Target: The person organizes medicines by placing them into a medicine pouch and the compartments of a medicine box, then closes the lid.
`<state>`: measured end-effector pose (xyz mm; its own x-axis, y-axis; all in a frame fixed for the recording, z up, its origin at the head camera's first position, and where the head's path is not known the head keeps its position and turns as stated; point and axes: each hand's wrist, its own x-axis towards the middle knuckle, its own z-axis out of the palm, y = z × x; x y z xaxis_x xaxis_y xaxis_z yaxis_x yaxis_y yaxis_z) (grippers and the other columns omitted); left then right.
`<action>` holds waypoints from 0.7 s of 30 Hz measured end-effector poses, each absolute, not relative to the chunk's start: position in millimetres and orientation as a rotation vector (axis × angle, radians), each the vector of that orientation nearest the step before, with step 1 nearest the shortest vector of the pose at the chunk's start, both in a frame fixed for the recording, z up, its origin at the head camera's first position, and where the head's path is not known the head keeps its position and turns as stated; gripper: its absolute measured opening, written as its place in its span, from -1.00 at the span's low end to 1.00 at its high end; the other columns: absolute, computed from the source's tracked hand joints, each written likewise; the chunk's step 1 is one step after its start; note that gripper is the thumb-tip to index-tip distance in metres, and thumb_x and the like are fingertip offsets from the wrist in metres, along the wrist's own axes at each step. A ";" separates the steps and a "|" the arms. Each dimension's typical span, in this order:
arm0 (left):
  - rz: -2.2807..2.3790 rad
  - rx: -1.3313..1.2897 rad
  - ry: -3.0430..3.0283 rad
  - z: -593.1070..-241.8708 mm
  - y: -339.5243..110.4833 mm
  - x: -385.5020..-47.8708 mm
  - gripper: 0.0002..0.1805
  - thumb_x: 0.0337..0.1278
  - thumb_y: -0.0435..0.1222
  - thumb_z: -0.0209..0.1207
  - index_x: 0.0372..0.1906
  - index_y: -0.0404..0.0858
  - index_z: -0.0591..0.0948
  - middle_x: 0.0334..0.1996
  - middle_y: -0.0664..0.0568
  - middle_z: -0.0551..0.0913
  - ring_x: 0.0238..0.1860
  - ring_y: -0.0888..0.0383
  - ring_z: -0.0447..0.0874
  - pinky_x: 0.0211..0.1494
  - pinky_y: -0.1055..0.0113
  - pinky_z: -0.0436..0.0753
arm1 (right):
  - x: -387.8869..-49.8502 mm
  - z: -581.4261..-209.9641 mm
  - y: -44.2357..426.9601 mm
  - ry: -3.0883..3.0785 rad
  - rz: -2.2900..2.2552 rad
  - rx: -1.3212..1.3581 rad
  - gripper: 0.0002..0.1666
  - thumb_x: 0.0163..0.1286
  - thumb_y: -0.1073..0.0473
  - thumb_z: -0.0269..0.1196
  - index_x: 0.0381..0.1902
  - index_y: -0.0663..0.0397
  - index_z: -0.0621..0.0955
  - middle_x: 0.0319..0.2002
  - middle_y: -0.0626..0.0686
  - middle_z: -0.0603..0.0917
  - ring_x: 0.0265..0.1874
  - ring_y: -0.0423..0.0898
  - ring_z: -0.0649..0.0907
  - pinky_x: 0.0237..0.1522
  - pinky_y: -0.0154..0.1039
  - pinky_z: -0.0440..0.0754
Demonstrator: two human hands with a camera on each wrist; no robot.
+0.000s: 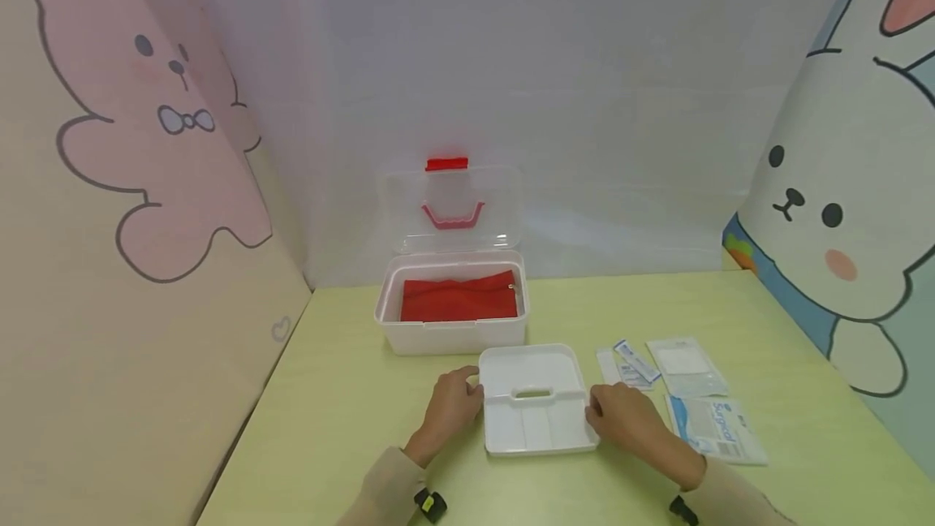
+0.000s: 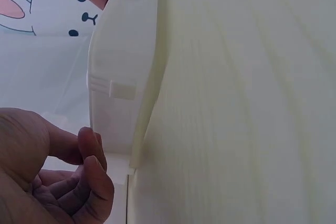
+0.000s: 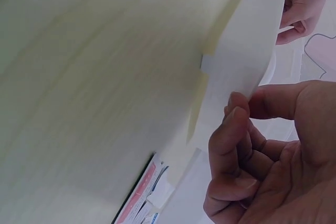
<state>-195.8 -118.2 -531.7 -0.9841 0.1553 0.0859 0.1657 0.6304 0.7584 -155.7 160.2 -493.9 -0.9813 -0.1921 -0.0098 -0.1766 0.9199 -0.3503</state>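
A white plastic tray (image 1: 527, 367) with a slotted grip across its middle is between both hands, in front of the box. My left hand (image 1: 451, 408) pinches its left edge; in the left wrist view the thumb and curled fingers (image 2: 94, 182) meet at the rim. On the other side my right hand (image 1: 630, 416) pinches the right edge, as the curled fingers (image 3: 231, 129) in the right wrist view show. Both wrist views look at the tray's outer side wall (image 2: 123, 61), close above the tabletop. The tray's inside shows nothing lying in it.
Behind the tray stands a white box (image 1: 453, 339) with a red zipped pouch (image 1: 458, 299) inside. Its clear lid (image 1: 402, 201) is raised against the back wall. Right of my right hand lie small packets (image 1: 637, 361), a white dressing packet (image 1: 682, 360) and a "Surgical" packet (image 1: 719, 428).
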 end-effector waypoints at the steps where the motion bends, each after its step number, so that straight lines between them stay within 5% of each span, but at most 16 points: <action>1: -1.319 -0.279 -2.829 -532.5 -118.7 -195.4 -0.60 0.20 -0.37 0.09 0.12 -0.45 0.58 -0.84 0.15 0.48 -0.84 0.34 0.35 -0.74 0.45 0.27 | -155.7 -493.7 160.0 3.032 -0.550 -0.293 -0.77 0.22 0.21 0.30 -0.59 0.03 0.51 -0.69 -0.08 0.43 -0.67 -0.17 0.39 -0.59 -0.30 0.30; 7: -1.311 -0.307 -2.859 -536.9 -119.6 -195.5 -0.56 0.25 -0.32 0.12 0.19 -0.43 0.53 -0.75 0.16 0.50 -0.75 0.32 0.40 -0.67 0.44 0.39 | -154.8 -494.0 160.1 3.026 -0.550 -0.270 -0.75 0.22 0.20 0.30 -0.60 0.02 0.50 -0.70 -0.08 0.43 -0.67 -0.17 0.39 -0.59 -0.29 0.30; 21: -1.334 -0.364 -2.815 -536.7 -117.8 -195.9 -0.54 0.23 -0.41 0.05 0.22 -0.48 0.50 -0.84 0.20 0.41 -0.83 0.38 0.29 -0.75 0.52 0.22 | -153.2 -490.9 163.1 3.010 -0.589 -0.253 -0.75 0.25 0.10 0.32 -0.57 0.00 0.54 -0.69 -0.09 0.46 -0.68 -0.17 0.41 -0.60 -0.28 0.33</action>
